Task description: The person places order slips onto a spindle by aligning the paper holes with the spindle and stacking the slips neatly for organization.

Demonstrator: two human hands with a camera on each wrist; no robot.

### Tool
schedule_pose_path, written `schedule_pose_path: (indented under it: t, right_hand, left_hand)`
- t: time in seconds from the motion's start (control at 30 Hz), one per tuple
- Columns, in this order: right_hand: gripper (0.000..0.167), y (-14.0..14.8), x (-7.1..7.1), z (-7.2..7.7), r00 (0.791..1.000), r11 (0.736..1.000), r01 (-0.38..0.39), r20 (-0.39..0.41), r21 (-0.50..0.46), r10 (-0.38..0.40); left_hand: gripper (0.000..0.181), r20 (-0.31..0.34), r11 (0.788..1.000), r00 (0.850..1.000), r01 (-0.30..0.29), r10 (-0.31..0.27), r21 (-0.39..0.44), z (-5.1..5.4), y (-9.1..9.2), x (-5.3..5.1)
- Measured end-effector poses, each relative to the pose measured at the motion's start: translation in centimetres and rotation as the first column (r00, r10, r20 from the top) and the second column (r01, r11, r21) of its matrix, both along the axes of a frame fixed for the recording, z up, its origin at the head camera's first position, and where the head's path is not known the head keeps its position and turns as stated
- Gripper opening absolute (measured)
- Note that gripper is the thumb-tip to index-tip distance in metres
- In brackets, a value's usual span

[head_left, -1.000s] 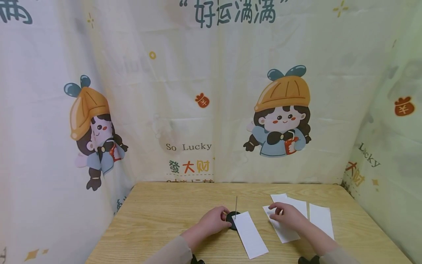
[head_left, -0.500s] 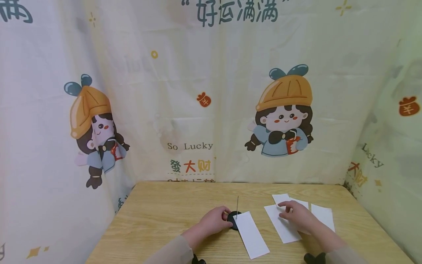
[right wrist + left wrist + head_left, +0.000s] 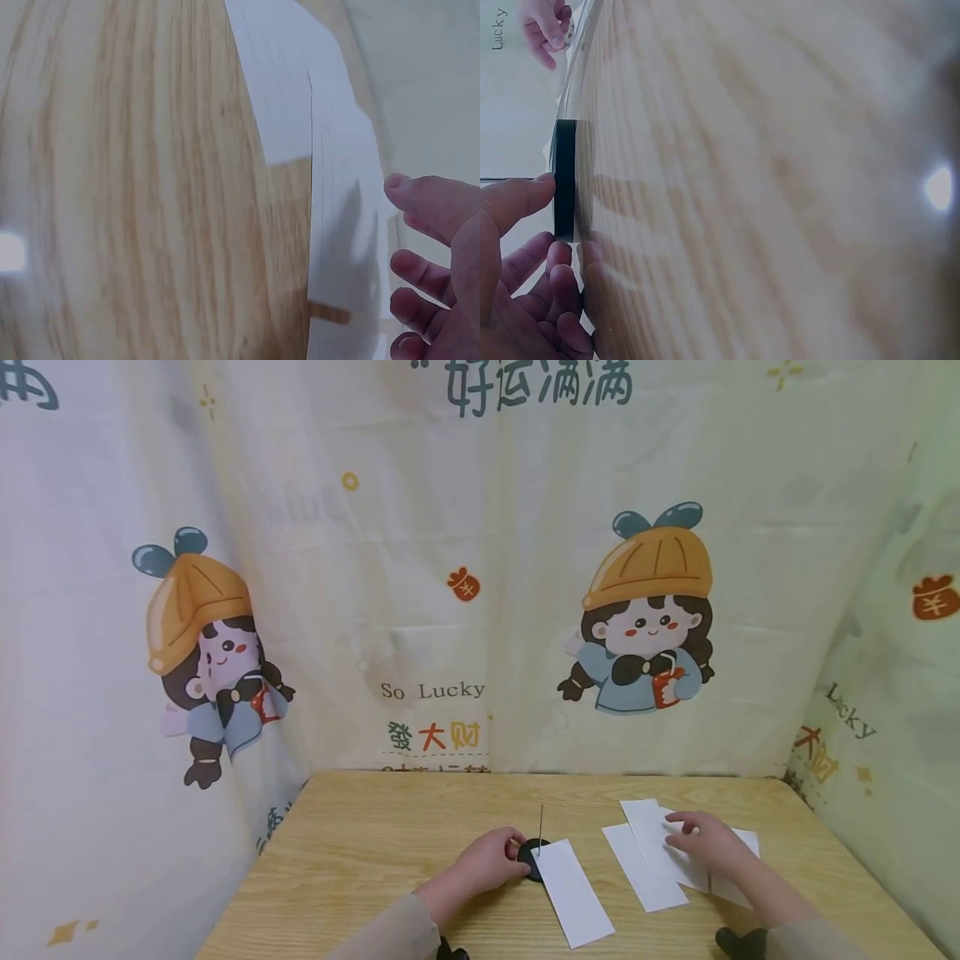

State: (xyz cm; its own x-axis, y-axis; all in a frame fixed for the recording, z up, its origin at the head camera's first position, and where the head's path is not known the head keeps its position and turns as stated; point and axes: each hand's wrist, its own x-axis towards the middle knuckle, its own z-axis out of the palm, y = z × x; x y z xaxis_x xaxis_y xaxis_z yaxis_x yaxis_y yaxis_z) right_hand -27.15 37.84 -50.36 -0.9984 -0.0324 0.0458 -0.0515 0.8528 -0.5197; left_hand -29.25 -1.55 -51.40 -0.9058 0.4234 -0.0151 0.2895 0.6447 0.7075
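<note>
A round black base (image 3: 531, 865) with a thin upright metal spike (image 3: 541, 828) stands on the table. My left hand (image 3: 491, 860) holds the base's left edge between thumb and fingers; in the left wrist view the thumb lies on the black disc (image 3: 565, 180). One white paper slip (image 3: 576, 895) has its upper end at the spike's foot and slants toward the front. My right hand (image 3: 708, 843) hovers over several white slips (image 3: 647, 870), fingers loosely bent and holding nothing. The right wrist view shows this hand (image 3: 450, 262) beside the slips (image 3: 341, 202), thumb and fingers apart.
The slips on the right partly overlap. A wooden table (image 3: 360, 843) carries everything. Behind it and at both sides hangs a pale printed cloth (image 3: 420, 543) with cartoon figures.
My right hand has moved to the right, from the left slips to above those farther right. My left hand stays on the base, and the slip at the spike has kept its place.
</note>
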Motion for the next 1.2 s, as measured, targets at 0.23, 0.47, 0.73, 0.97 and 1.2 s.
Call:
schedule_pose_path:
  t: [0.23, 0.47, 0.73, 0.97, 1.2]
  right_hand:
    - [0.050, 1.8, -0.7, -0.8, 1.000, 0.999, 0.001, -0.018, 0.045, 0.000]
    - [0.051, 2.8, -0.7, -0.7, 0.997, 0.997, -0.006, -0.074, 0.083, 0.012]
    - [0.055, 4.2, -1.2, -0.8, 0.998, 0.988, 0.027, -0.063, 0.154, -0.018]
    - [0.065, 4.5, -1.7, -1.1, 0.999, 0.988, 0.049, -0.016, 0.143, -0.047]
    - [0.059, 4.3, -2.3, -1.1, 0.998, 0.996, 0.064, 0.010, 0.062, -0.064]
  left_hand:
    - [0.033, 0.001, 1.000, 1.000, 0.008, -0.008, -0.001, -0.1, -0.1, -0.2]
    - [0.034, 0.007, 1.000, 1.000, 0.014, -0.014, 0.001, -0.2, 0.1, -0.3]
    - [0.034, 0.003, 1.000, 1.000, 0.015, -0.015, 0.002, -0.2, 0.2, -0.2]
    - [0.033, 0.004, 1.000, 1.000, 0.016, -0.016, 0.005, 0.0, 0.0, -0.1]
    - [0.034, 0.008, 1.000, 1.000, 0.016, -0.016, 0.002, 0.3, -0.1, 0.0]
